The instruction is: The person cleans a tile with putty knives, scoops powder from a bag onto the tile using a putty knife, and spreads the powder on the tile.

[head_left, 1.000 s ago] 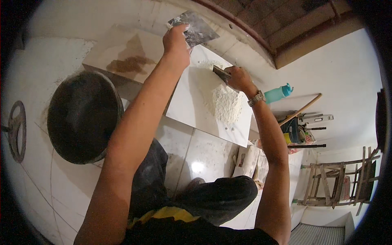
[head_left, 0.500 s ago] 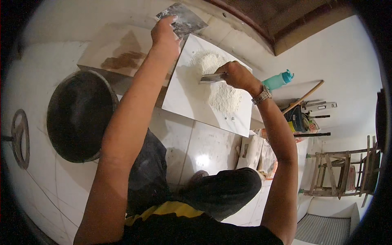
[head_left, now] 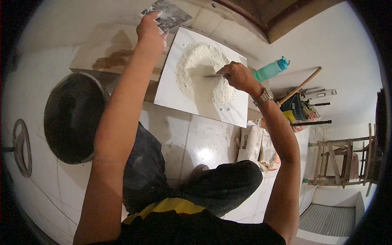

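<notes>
A heap of white powder [head_left: 191, 54] lies on a white marbled tile [head_left: 168, 92], spread as a rough ring with a thinner middle. My right hand [head_left: 241, 77], with a watch on its wrist, is closed round a flat metal scraper [head_left: 213, 75]. The scraper's blade is seen nearly edge-on over the right part of the powder. Beyond the tile's far left corner, my left hand [head_left: 150, 32] grips a squarish metal plate [head_left: 169, 15] smeared with white. That hand's fingertips are whitened.
A black tub [head_left: 71, 122] stands on the floor at left, near a metal ring [head_left: 21, 147]. A teal bottle [head_left: 270, 70] is right of the tile. Farther right are a bucket of tools [head_left: 290, 107], bags [head_left: 251, 141] and a wooden stand [head_left: 343, 159]. A wet-stained slab [head_left: 98, 45] lies behind.
The scraper has turned more edge-on, and the powder now forms a ring with a hollowed middle. The view has shifted, moving the tile and my left hand with the plate leftward in it.
</notes>
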Demonstrator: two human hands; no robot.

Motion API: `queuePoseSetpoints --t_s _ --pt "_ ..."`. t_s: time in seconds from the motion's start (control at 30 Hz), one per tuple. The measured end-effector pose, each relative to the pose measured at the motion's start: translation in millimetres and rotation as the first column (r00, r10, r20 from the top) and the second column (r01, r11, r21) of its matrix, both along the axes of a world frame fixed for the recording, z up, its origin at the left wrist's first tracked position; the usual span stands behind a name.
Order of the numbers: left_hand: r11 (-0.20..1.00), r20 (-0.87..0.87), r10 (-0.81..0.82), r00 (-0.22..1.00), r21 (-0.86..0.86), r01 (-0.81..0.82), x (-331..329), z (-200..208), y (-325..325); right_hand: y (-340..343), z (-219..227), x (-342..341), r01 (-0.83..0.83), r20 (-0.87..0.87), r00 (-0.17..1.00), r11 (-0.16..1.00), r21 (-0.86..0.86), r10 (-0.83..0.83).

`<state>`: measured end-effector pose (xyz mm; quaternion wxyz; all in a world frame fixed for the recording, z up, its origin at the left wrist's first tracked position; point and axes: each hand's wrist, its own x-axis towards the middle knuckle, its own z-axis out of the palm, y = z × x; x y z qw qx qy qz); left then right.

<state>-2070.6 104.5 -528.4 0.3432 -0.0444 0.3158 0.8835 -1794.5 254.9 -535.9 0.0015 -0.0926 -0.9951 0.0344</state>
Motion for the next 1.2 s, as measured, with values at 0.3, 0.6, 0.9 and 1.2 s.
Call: queuePoseSetpoints --t_s 0.3,0.6,0.9,1.2 --pt "1.000 -0.026 0.028 0.999 -0.012 -0.028 0 -4 3 -14 9 40 -0.050 0.103 0.994 0.990 0.131 0.036" --pt "1.000 -0.023 0.022 1.000 -0.010 -0.022 -8 -17 11 -9 24 86 -0.044 0.111 0.994 0.979 0.198 0.022" --pt "0.999 -0.049 -0.015 0.999 -0.032 0.014 7 -6 3 -8 39 42 0.336 -0.042 0.939 0.938 -0.081 -0.340" --pt "0.999 -0.045 -0.006 0.999 -0.046 0.004 -11 -14 -2 33 5 21 0.441 0.127 0.889 0.897 0.026 -0.440"
